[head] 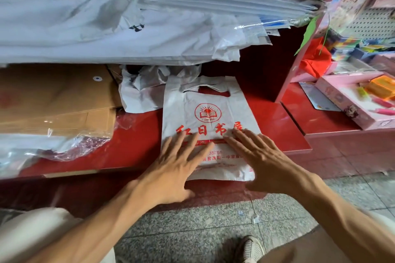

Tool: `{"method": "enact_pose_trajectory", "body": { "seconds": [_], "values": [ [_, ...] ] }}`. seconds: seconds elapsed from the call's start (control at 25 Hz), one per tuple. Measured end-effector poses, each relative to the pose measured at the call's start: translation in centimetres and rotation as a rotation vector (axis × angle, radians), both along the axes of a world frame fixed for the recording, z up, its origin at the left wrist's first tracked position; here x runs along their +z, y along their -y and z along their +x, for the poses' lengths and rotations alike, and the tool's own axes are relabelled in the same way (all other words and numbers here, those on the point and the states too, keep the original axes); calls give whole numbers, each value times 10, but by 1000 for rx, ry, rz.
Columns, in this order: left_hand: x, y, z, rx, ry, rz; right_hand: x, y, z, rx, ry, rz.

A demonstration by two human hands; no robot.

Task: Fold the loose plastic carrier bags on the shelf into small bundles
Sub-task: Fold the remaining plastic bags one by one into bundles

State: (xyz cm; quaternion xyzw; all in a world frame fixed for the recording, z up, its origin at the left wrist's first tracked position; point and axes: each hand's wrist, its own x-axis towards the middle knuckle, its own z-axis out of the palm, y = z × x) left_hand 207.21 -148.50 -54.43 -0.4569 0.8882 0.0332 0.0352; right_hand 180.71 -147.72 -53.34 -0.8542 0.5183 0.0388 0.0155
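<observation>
Under both palms, on the red shelf (pixel 136 147), lies a white plastic carrier bag (pixel 205 113), spread flat with its handles pointing away from the person. The left hand (pixel 177 166) and the right hand (pixel 263 156) rest side by side on its lower half, fingers straight and spread, gripping nothing, their fingertips near each other at the red band of print.

The step in hand looks like smoothing the bag before the first fold. To do it well, the hands should press from the middle outward so that trapped air leaves through the open handle end, and the side edges should lie square before any crease is made; thin film slides easily on the glossy shelf, so one hand ought to pin it while the other folds.

The bag is wrinkled, printed in red with a round book-and-sun emblem above large characters. Beyond the fingertips sits a crumpled white bag (pixel 141 92); left of the left hand lie brown paper envelopes (pixel 55 100).
</observation>
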Motion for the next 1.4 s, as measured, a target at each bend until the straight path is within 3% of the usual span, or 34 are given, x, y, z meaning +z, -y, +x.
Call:
{"method": "enact_pose_trajectory", "body": {
  "seconds": [0.12, 0.2, 0.32, 0.44, 0.6, 0.68, 0.84, 1.08, 1.16, 1.24, 1.28, 1.32, 1.4],
  "values": [
    [-2, 12, 13, 125, 59, -4, -15, -7, 9, 39, -41, -87],
    [-2, 14, 19, 90, 13, -96, -15, -5, 16, 44, 6, -160],
    [-1, 0, 15, -54, -254, -208, 0, 5, 8, -9, 320, -136],
    [18, -1, 25, 240, -591, -70, 31, 10, -4, -212, 660, 81],
    [15, 28, 50, 668, -990, 238, 27, 19, -10, -517, 844, 84],
    [10, 31, 46, 725, -946, 179, 18, 28, -7, -577, 747, -8],
    [5, 29, 37, 686, -635, -147, 7, 36, 0, -687, 520, -137],
    [13, 27, 29, 727, -494, -187, 2, 35, 12, -711, 419, -266],
    [17, 27, 29, 674, -453, -289, 5, 33, 11, -727, 373, -303],
    [10, 30, 24, 426, -425, -419, 7, 30, 17, -606, 313, -472],
    [5, 31, 18, 257, -418, -418, 5, 29, 23, -447, 315, -520],
    [1, 31, 10, 122, -417, -343, 1, 28, 31, -262, 313, -499],
    [-3, 28, -2, 48, -367, -101, -11, 26, 43, -40, 300, -244]
  ]
}}
